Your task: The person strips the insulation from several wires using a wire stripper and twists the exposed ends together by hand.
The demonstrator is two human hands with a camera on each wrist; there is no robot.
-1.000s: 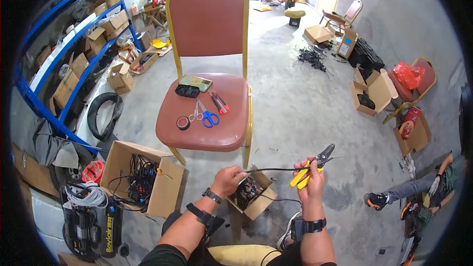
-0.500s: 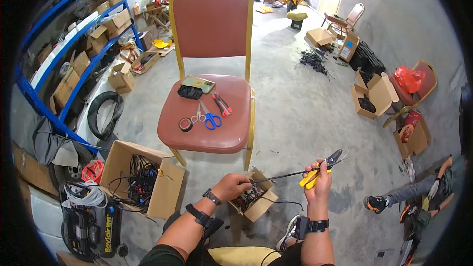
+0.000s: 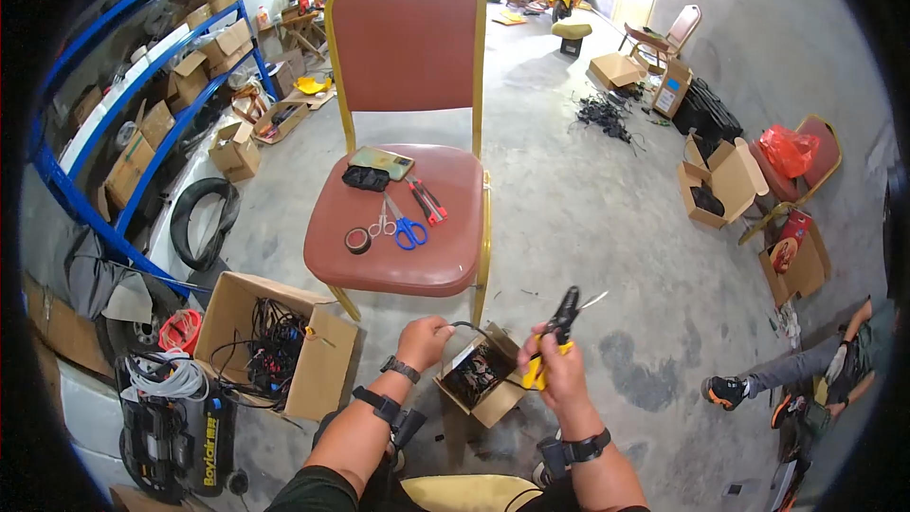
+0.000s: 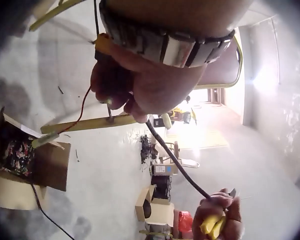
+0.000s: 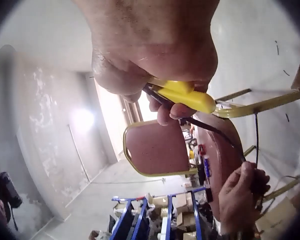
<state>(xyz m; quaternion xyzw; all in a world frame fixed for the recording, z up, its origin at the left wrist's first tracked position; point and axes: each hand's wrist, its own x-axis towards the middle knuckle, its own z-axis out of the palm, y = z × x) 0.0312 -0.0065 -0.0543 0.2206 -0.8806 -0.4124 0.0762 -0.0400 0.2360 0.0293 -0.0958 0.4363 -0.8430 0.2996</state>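
Observation:
My left hand (image 3: 424, 343) pinches a black cable (image 4: 175, 159), which runs across to my right hand (image 3: 561, 372). The right hand grips yellow-handled wire strippers (image 3: 563, 322), with the cable lying along their handles under the fingers. Past the strippers' dark head, thin pale wire ends (image 3: 595, 299) stick out. In the left wrist view a yellow connector (image 4: 104, 44) shows beside the left hand, and a white connector (image 4: 45, 140) dangles on a red wire. Below and between the hands stands a small cardboard box (image 3: 500, 405) with wire scraps inside.
Ahead is a chair with a red seat (image 3: 408, 272), bearing blue-handled scissors (image 3: 409, 235), a red utility knife (image 3: 429, 201), a tape roll (image 3: 357, 241) and a phone (image 3: 387, 161). A larger box (image 3: 322, 365) of cables sits left. Another person's leg (image 3: 787, 372) extends at right.
My right hand moved right with the strippers, then back left and lower, turning them more upright. My left hand shifted left and up lately. The cable between them went from taut to bent.

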